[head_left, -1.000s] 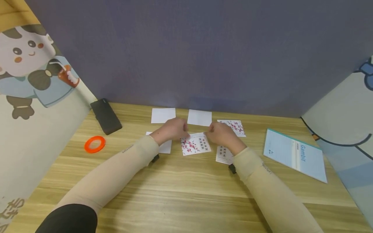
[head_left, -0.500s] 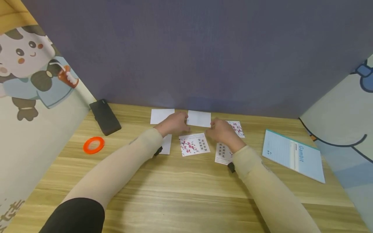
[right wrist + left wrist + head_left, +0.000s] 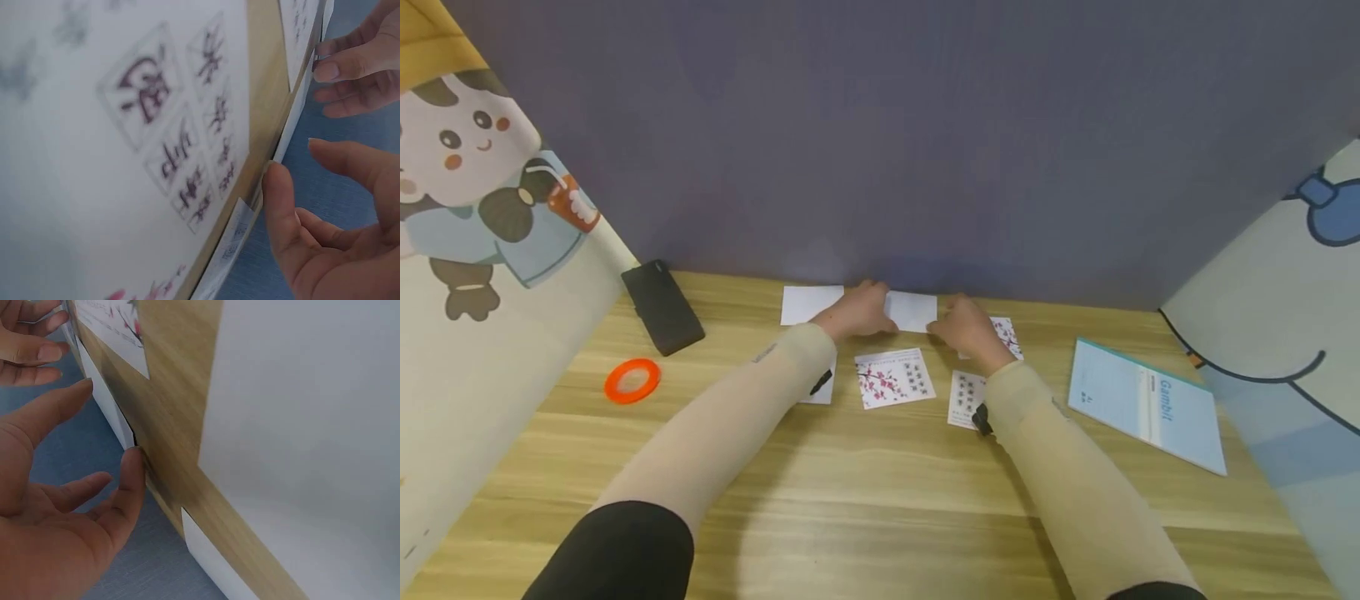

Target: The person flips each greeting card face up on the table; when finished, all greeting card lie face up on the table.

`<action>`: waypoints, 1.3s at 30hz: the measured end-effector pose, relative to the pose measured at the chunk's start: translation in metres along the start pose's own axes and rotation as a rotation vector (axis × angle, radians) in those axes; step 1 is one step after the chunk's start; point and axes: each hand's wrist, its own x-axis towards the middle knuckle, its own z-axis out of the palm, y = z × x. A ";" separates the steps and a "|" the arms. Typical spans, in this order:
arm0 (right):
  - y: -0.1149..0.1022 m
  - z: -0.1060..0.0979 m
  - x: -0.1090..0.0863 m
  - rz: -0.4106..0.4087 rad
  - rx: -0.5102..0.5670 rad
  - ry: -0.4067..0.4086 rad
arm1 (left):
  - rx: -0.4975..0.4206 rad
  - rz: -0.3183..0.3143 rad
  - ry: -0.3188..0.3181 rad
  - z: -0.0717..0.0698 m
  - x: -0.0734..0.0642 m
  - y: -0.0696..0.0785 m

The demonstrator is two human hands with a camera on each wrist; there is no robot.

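A blank white card [image 3: 913, 312] lies face down at the back of the table, between my two hands. My left hand [image 3: 861, 309] is at its left end; one fingertip touches the corner in the left wrist view, with the thumb held apart. At the right end is my right hand [image 3: 964, 327], fingers bent and spread, a fingertip at the card's edge in the right wrist view. Neither hand visibly pinches it. In front lies a card with pink blossoms and characters [image 3: 895, 379]. Two more printed cards, one with blossoms [image 3: 1006, 335], one with characters [image 3: 964, 398], are partly hidden by my right arm.
Another blank card [image 3: 808, 305] lies back left; a further one [image 3: 820, 397] is mostly under my left wrist. Further left are a black phone-like slab [image 3: 662, 308] and an orange ring [image 3: 632, 381]. A light-blue notebook [image 3: 1146, 408] lies right. A grey partition [image 3: 925, 150] borders the back.
Both hands have moved from the front blossom card, whose top edge they were at, back to the ends of the blank card behind it. Their fingers have spread from a pinched pose.
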 end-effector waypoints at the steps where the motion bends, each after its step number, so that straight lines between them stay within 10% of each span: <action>1: 0.000 0.001 0.002 0.014 0.016 -0.006 | -0.003 -0.008 0.000 0.001 0.001 -0.001; 39: 0.010 0.017 0.019 -0.072 -0.174 0.051 | -0.027 -0.091 0.075 0.014 0.022 0.005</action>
